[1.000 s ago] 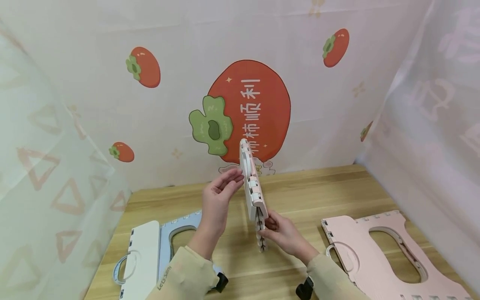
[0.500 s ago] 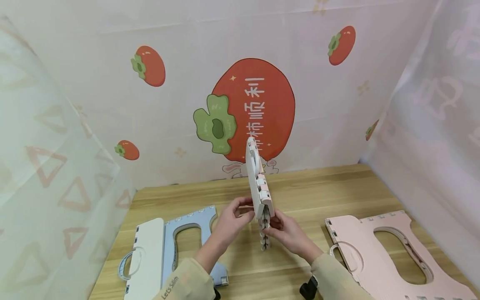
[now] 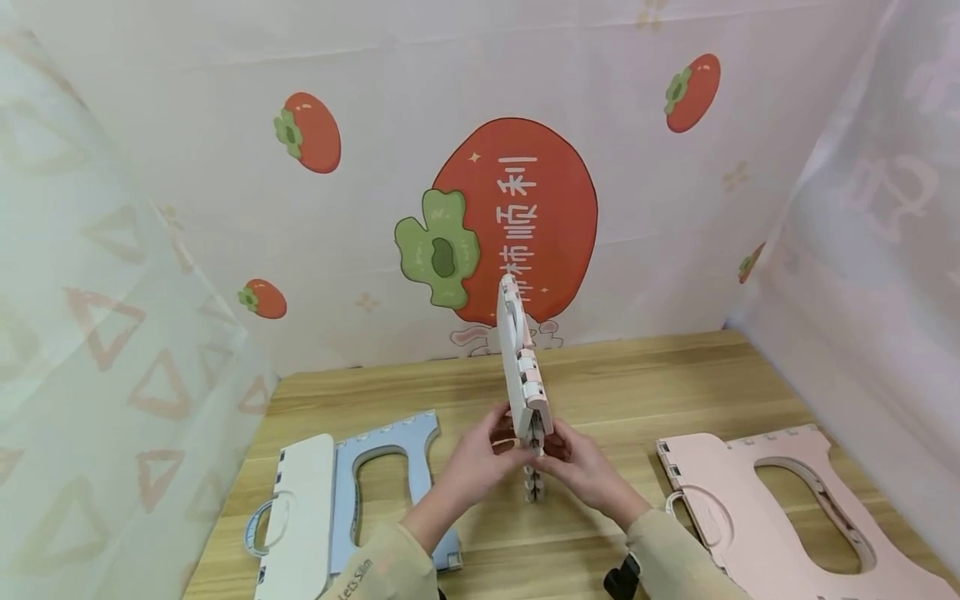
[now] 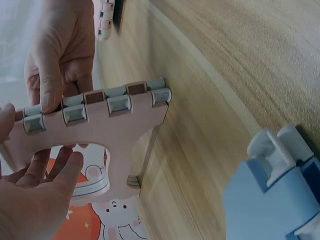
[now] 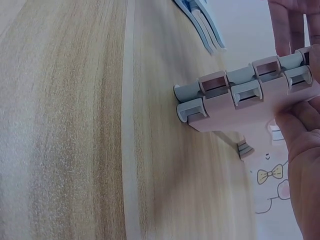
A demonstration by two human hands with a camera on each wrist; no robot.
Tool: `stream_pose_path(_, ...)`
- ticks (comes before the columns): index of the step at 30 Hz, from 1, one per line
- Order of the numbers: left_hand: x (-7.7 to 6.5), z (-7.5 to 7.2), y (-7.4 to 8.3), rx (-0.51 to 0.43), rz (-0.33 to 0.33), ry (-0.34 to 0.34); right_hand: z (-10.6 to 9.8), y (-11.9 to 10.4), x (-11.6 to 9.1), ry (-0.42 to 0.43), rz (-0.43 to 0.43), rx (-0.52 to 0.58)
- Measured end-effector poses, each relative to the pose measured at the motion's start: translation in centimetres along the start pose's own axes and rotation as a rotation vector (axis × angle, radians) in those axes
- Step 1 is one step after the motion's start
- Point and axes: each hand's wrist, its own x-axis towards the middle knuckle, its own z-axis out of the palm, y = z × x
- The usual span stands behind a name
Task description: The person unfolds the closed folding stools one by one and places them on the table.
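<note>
A folded pink and white step stool stands on edge mid-table, its narrow hinged side toward me. My left hand grips its lower part from the left, thumb at the near edge. In the left wrist view, that hand's fingers reach to the opening in the stool's pink leg panel. From the other side my right hand holds the same lower part, thumb pressed on the near edge and the other fingers largely hidden behind the panel. Hinge knuckles line the leg edge in the right wrist view.
A folded blue and white stool lies flat on the left of the wooden table. On the right lies a folded pink stool. A printed cloth hangs behind and at both sides.
My left hand has come down from the upper part of the stool to its lower part and now grips there, level with my right hand, which has stayed in place.
</note>
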Motion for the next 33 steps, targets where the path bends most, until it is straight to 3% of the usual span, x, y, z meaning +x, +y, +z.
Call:
stream_pose_path(7, -0.02, 0.45, 0.2, 0.092, 0.032, 0.062, 0.02, 0.17, 0.03, -0.006, -0.019, -0.02)
stream_pose_path(33, 0.42, 0.57, -0.49, 0.168, 0.056, 0.035, -0.25, -0.01, -0.18, -0.008, -0.09, -0.112)
